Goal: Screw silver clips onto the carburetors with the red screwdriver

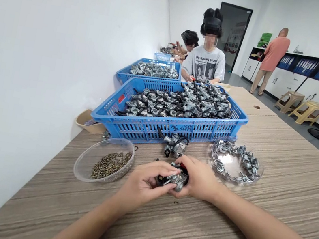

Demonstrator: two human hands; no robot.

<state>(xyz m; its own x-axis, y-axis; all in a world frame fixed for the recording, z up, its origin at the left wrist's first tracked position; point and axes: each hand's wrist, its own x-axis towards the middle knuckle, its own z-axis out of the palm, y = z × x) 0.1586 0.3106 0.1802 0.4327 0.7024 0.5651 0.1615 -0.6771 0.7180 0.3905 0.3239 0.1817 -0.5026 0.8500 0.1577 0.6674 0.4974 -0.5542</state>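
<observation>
Both hands are clamped on the same piece: a metal-and-black assembly [178, 182], held up just over the near part of the table [282, 157], roughly between the two round containers. Left hand [144, 180] has thumb and fingers pinched onto the silvery end, and the right hand [200, 178] wraps round the other side, so a good chunk of the piece is hidden. A bit of red peeks out by the right thumb, but can't tell what it is.

Right behind the hands sits a loose assembly [175, 143] of the same sort, just in front of the big blue crate [147, 134], which is heaped with more of them. Off to the left is a clear round tub [78, 167] with a pile of brassy screws [111, 165]. Over on the right, a clear round dish [228, 164] has small silvery parts [250, 164] mostly ringed around its edge. One tiny piece [176, 202], maybe a screw, lies on the wood just below the hands.

Further back there's a second blue crate [121, 73] full of metal parts, plus a person in a grey printed tee [204, 63] seated behind the big crate.
</observation>
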